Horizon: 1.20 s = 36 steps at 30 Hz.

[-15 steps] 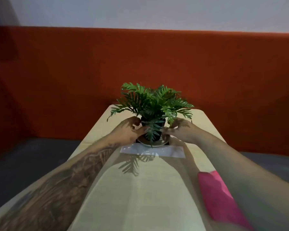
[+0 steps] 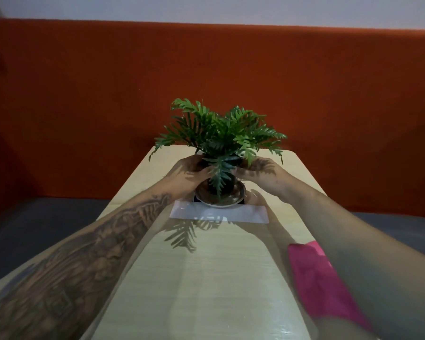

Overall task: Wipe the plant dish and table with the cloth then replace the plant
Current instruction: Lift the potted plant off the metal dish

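Observation:
A small green fern-like plant (image 2: 221,133) in a dark pot sits over a round brown dish (image 2: 233,198) at the far middle of the pale wooden table (image 2: 206,278). My left hand (image 2: 187,174) grips the pot from the left and my right hand (image 2: 263,174) from the right; the pot looks slightly raised above the dish, its lower part hidden by a drooping frond. A pink cloth (image 2: 314,278) lies on the table at the near right, partly under my right forearm.
A white rectangular strip (image 2: 243,215) lies flat on the table just in front of the dish. An orange-red upholstered bench back (image 2: 84,94) runs behind the table, with a dark grey seat (image 2: 35,224) at both sides.
Both hands have lifted the pot slightly, so more of the dish's inside shows beneath it. The hands sit higher on the pot than before.

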Motion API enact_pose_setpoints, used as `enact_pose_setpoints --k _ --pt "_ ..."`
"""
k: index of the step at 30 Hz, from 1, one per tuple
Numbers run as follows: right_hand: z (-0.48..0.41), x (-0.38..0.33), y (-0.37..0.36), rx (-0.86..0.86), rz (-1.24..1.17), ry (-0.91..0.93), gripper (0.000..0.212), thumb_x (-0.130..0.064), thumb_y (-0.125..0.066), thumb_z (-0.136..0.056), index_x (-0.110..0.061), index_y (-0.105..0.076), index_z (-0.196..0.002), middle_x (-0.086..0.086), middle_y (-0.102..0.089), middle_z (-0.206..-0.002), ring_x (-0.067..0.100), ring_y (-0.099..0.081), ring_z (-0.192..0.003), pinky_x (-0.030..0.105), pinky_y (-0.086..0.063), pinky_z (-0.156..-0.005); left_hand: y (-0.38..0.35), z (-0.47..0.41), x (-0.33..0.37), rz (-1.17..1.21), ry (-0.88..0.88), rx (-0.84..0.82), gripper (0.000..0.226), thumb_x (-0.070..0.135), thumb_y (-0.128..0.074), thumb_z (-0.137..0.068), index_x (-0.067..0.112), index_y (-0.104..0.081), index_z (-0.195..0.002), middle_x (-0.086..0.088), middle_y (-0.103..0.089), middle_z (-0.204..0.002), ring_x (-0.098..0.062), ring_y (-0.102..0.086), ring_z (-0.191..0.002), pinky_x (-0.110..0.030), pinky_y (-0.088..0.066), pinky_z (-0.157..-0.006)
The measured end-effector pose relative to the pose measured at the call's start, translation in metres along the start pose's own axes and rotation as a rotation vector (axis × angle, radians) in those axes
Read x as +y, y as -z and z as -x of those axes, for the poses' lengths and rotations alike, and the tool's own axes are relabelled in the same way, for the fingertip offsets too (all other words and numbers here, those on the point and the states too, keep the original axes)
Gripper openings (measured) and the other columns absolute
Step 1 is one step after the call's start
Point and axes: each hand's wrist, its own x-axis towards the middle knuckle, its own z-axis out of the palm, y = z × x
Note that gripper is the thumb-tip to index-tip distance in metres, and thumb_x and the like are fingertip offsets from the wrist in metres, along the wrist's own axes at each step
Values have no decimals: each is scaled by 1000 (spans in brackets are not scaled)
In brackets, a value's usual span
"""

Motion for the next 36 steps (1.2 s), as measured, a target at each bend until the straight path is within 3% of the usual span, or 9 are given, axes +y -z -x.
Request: enact_pose_setpoints --k 3,7,10,18,23,27,31,33,36 --pt "-4 -12 3 36 -7 17 29 -21 -74 -90 -10 -72 -118 -11 -73 -96 -16 -65 -72 1 -44 -60 4 -11 2 0 4 19 37 43 -64 -92 16 -66 -117 1 -67 -114 -8 -64 -98 -10 -46 -73" --pt "-18 -23 3 67 48 33 45 -37 -75 -88 -16 -67 -126 -2 -73 -112 9 -64 -101 21 -43 -75 15 -29 -4 -65 19 -6 55 46 -59 -96 19 -50 -143 -4 -53 -146 -23 -51 -132 -27 -39 -100" --pt "-34 -23 6 88 57 21 61 -41 -77 -85 -16 -59 -138 4 -70 -122 20 -64 -112 29 -47 -77 18 -44 -8 -115 41 -30 65 59 -57 -92 25 -46 -145 -3 -48 -151 -25 -46 -138 -42 -38 -114" --pt "-76 -5 8 117 36 5 49 -31 -74 -90 -14 -60 -134 5 -73 -118 20 -70 -104 28 -50 -72 5 -76 -14 90 58 15 26 39 -65 -94 21 -66 -113 6 -68 -103 -15 -64 -94 -35 -51 -80" --pt "-94 15 6 95 89 -41 70 -41 -75 -86 -14 -50 -145 4 -69 -126 14 -70 -103 28 -53 -72 -6 -86 -32 151 82 -32 38 36 -65 -94 18 -64 -127 -2 -68 -120 -20 -61 -104 -32 -47 -84" --pt "-97 27 3 92 97 -52 49 -40 -73 -87 -21 -63 -131 -2 -73 -115 17 -69 -106 36 -57 -83 -13 -85 -40 106 72 -42 57 58 -64 -82 17 -68 -121 -6 -69 -124 -22 -63 -112 -43 -50 -100" --pt "-91 30 2 98 136 -43 31 -41 -71 -88 -22 -70 -113 -1 -75 -108 20 -69 -102 42 -56 -86 -14 -80 -39 100 56 -14 68 67 -63 -58 21 -66 -108 -6 -70 -119 -25 -65 -111 -42 -49 -102" --pt "-84 28 3 110 168 -45 27 -38 -71 -89 -16 -73 -104 1 -75 -99 22 -69 -90 40 -55 -77 -12 -75 -35 87 70 -42 52 56 -67 -65 19 -66 -101 -10 -70 -113 -27 -66 -102 -39 -52 -92" --pt "-67 25 4 97 324 -96 26 -31 -70 -92 -6 -74 -95 6 -68 -82 20 -60 -73 33 -47 -64 -3 -64 -36 21 220 40 6 19 -65 -91 16 -69 -89 -12 -72 -92 -19 -62 -70 -26 -48 -59"
